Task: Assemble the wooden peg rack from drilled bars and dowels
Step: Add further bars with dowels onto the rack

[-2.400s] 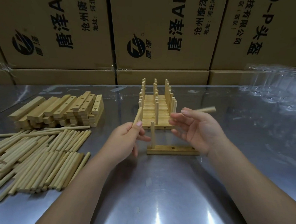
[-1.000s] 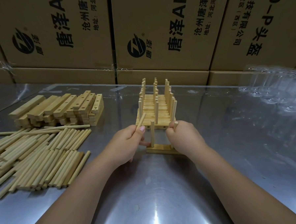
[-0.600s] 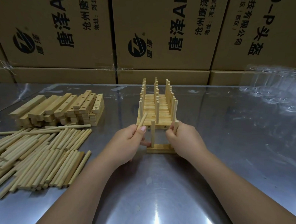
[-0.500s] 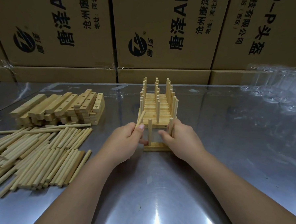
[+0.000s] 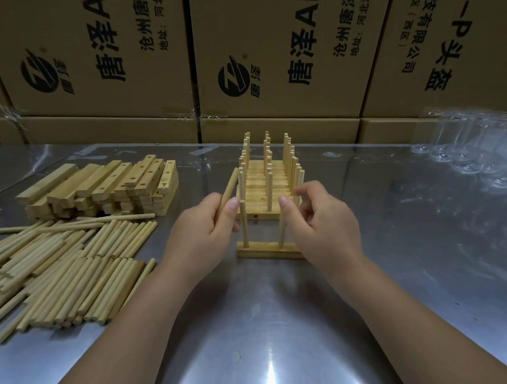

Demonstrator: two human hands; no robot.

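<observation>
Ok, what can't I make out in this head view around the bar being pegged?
Head view, all of it:
Right end of the bar, and any free hole there: behind the right hand.
Whether the right hand's thumb presses the second dowel: motion blur there.
Lower part of the spare dowel: inside the left hand.
The count of finished racks behind: they overlap.

"唐泽", "沧州唐泽" and "头盔" on stacked cardboard boxes (image 5: 267, 20) (print turned sideways)
</observation>
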